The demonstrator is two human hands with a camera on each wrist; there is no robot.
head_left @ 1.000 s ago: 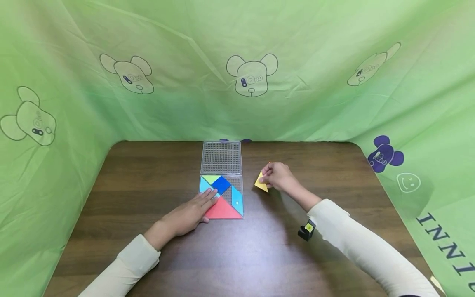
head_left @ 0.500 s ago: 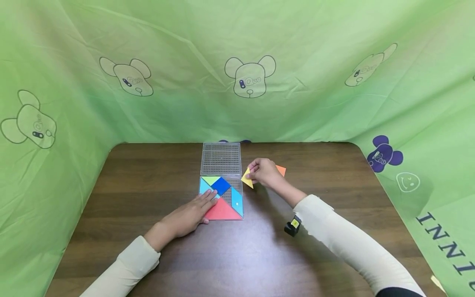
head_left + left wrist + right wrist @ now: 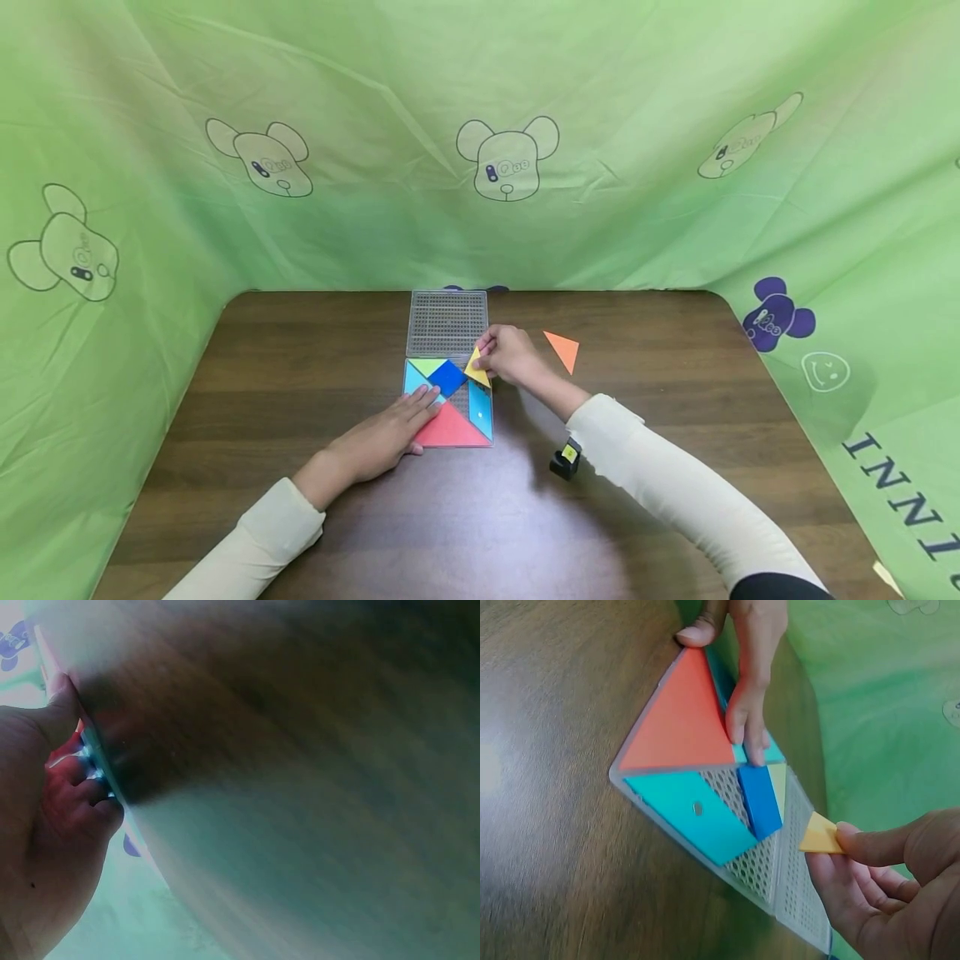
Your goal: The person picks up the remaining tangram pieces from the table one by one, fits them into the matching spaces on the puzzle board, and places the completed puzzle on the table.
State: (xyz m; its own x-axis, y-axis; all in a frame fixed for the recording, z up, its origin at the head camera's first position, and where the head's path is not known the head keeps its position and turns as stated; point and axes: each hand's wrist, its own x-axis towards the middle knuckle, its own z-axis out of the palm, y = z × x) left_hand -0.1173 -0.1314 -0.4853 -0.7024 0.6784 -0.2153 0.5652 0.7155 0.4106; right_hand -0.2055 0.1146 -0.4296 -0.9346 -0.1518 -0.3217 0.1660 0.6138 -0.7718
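Tangram pieces lie in the near half of a clear hinged case [image 3: 759,871]: a red triangle [image 3: 452,427], a light blue triangle [image 3: 415,379], a blue square [image 3: 447,378], a lime triangle [image 3: 426,365] and a light blue parallelogram [image 3: 480,414]. My left hand [image 3: 384,435] presses on the case's left side, straight fingers across the light blue triangle, thumb at the near edge. Between thumb and fingers my right hand [image 3: 512,357] pinches a yellow triangle [image 3: 821,835], held tilted over the case's right back corner. It overlaps the parallelogram's top in the head view.
The case's perforated lid [image 3: 447,321] lies folded back flat behind the pieces. An orange triangle [image 3: 564,350] rests on the brown wooden table [image 3: 315,350], to the right of the case. A green printed cloth [image 3: 375,225] hangs around the table's back and sides.
My right hand has carried the yellow triangle leftward from beside the case to over its right back corner, uncovering the orange triangle. The left hand stays in place on the case.
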